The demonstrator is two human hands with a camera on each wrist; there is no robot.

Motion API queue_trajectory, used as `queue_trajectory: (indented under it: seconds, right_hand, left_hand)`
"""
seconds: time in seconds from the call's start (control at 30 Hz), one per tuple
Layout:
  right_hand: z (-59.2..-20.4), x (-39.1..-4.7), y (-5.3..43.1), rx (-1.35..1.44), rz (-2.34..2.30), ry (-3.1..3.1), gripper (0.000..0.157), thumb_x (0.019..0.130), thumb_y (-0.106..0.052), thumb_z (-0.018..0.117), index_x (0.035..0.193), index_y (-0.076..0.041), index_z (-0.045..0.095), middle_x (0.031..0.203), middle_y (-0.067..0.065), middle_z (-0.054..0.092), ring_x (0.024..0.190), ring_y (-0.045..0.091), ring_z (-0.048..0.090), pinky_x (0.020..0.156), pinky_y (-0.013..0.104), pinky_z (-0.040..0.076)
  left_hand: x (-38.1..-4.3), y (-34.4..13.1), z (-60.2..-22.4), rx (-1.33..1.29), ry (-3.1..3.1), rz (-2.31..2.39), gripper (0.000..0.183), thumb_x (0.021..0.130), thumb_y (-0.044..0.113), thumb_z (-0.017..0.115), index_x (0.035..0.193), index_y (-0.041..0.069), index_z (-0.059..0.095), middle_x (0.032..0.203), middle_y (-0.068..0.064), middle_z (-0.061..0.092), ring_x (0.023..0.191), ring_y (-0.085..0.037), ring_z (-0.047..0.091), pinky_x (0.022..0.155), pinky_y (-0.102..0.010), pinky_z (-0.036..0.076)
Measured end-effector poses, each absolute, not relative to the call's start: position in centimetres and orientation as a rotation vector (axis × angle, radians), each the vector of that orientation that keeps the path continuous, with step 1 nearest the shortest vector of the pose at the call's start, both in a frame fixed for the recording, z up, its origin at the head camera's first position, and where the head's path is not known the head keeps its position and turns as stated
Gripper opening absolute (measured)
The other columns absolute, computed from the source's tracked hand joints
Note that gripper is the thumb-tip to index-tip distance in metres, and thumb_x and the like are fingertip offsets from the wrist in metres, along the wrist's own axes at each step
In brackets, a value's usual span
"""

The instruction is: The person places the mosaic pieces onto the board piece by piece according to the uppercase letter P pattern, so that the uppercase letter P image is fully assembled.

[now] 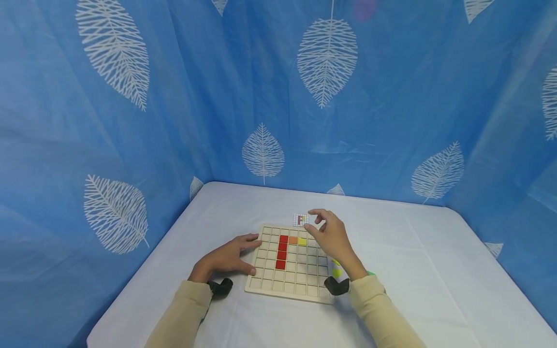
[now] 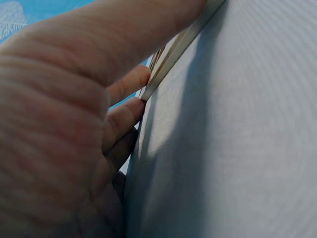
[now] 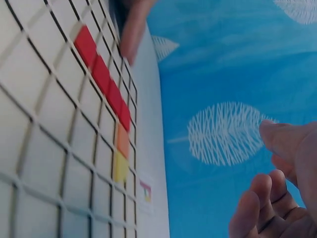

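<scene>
Resting flat, left hand steadies the grid board; right hand hovers loose near the pattern card.

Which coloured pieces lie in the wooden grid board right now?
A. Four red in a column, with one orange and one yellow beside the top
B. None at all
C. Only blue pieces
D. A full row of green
A: on the wooden grid board a column of red pieces meets an orange piece and a yellow piece in the top row.
</scene>
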State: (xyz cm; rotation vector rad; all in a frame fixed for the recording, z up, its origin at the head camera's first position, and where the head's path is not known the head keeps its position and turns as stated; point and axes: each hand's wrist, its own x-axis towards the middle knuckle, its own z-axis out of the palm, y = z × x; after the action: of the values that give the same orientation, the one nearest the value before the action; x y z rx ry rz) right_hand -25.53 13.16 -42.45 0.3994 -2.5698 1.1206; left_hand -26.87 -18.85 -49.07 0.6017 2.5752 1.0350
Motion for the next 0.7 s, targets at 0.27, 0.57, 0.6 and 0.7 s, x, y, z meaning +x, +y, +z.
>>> queue_trajectory:
  seconds: [0.27,0.57,0.6,0.7]
  right_hand:
    - [-41.9,-27.1,15.6,0.293,1.098,-2.545,0.038,0.095,-0.025,0.07,0.13,-0.011,0.063,0.099,0.012,0.059,0.07,0.016,0.055,0.061,0.029,0.047]
    - [-42.4,-28.5,16.8,0.167,1.113,-2.58,0.037,0.096,-0.025,0.069,0.13,-0.011,0.063,0.103,0.011,0.058,0.077,0.021,0.056,0.066,0.031,0.046]
    - [-42.6,-28.7,16.9,0.156,1.112,-2.588,0.037,0.096,-0.024,0.068,0.13,-0.011,0.063,0.103,0.011,0.058,0.077,0.021,0.056,0.067,0.031,0.046]
    - [-43.4,-29.2,17.2,0.115,1.117,-2.613,0.037,0.097,-0.025,0.067,0.131,-0.011,0.063,0.104,0.011,0.058,0.076,0.021,0.055,0.068,0.031,0.046]
  left_hand:
    - [-26.9,-18.9,-49.1,0.598,2.576,1.036,0.096,0.066,0.042,0.093,0.15,0.026,0.049,0.165,0.002,0.03,0.155,-0.032,0.019,0.121,-0.059,0.024]
    - [-26.9,-18.8,-49.0,0.604,2.568,1.037,0.095,0.067,0.042,0.092,0.15,0.026,0.049,0.165,0.002,0.029,0.155,-0.032,0.019,0.121,-0.059,0.024]
    - [-26.9,-18.8,-49.0,0.603,2.566,1.038,0.095,0.067,0.042,0.092,0.15,0.025,0.049,0.165,0.002,0.029,0.155,-0.033,0.019,0.121,-0.059,0.024]
    - [-26.9,-18.8,-49.0,0.602,2.565,1.033,0.096,0.067,0.042,0.092,0.15,0.025,0.048,0.165,0.002,0.029,0.155,-0.033,0.018,0.121,-0.059,0.024]
